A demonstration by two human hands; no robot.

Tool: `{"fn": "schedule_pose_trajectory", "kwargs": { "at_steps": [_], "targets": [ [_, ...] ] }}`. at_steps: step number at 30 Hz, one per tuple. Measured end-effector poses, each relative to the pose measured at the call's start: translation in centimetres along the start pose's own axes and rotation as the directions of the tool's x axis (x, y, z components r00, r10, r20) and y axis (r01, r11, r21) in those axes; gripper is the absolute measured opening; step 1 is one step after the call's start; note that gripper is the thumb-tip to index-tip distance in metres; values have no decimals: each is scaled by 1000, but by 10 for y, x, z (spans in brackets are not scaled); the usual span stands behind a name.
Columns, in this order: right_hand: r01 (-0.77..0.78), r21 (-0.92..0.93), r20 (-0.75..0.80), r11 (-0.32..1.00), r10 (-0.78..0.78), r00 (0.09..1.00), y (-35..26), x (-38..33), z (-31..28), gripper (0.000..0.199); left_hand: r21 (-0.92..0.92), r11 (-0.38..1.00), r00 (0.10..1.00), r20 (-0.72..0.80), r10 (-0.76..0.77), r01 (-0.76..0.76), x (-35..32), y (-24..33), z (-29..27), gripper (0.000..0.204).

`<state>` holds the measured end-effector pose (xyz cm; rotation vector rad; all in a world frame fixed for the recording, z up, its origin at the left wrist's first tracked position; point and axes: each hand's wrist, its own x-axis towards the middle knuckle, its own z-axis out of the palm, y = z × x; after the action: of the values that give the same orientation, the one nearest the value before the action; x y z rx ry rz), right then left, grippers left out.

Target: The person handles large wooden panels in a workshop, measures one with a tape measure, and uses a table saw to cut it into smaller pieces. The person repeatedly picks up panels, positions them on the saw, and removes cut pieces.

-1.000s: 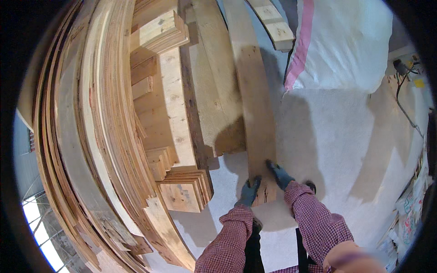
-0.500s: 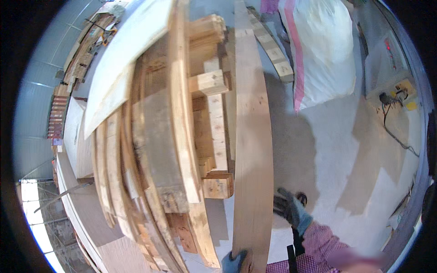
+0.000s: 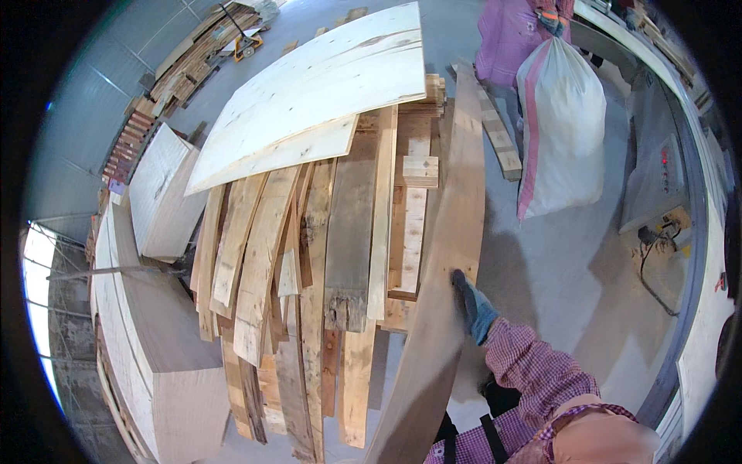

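Observation:
A long, light-brown wooden plank (image 3: 440, 255) stands on edge or leans in front of me, running from the far middle to the lower edge of the view. My right hand (image 3: 473, 308), in a blue-grey glove with dark fingers, is closed on the plank's right edge; some of its fingers are hidden. My left hand is out of view. Left of the plank lies a stack of loose boards (image 3: 309, 255), some pale and some grey and weathered. A large pale plywood sheet (image 3: 325, 89) covers the stack's far end.
At the far right another person's gloved hand (image 3: 550, 23) holds the neck of a stuffed white sack (image 3: 568, 131) with a pink stripe. A short board (image 3: 498, 135) lies beside it. Stacked sheets (image 3: 182, 387) stand at the left. A machine with a dark cable (image 3: 645, 274) is at the right.
My right hand has come from beside the plank onto its edge. My left hand has left the view. The plank now slants, its near end further left. The other person has come into sight.

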<state>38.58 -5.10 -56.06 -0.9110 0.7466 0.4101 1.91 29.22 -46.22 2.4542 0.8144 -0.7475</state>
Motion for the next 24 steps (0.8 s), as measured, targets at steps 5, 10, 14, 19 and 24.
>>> {"fn": "schedule_pose_trajectory", "kwargs": {
  "at_steps": [5, 10, 14, 19, 24],
  "targets": [
    [-76, 82, -56, 994, 81, 995, 42, -41, 18, 57, -4, 1000, 1000, -14, 0, 0, 2, -65, 33, 37],
    [-64, 24, -93, 998, 66, 993, 71, -20, 45, 50, 1, 1000, 1000, 13, 21, -21, 3, -129, 74, 38],
    [-37, -214, -174, 976, 0, 985, 116, 44, 47, 46, -24, 999, 999, 44, 27, -26, 30, -144, 109, 41],
    [-56, -576, -184, 816, -62, 981, 152, 126, 34, 52, 5, 987, 974, 160, -161, 162, 110, -138, 165, 55],
    [19, -702, -44, 712, -70, 997, 179, 170, 10, 60, -260, 948, 963, 241, -123, 186, 181, -198, 192, 48]
  ]
}}
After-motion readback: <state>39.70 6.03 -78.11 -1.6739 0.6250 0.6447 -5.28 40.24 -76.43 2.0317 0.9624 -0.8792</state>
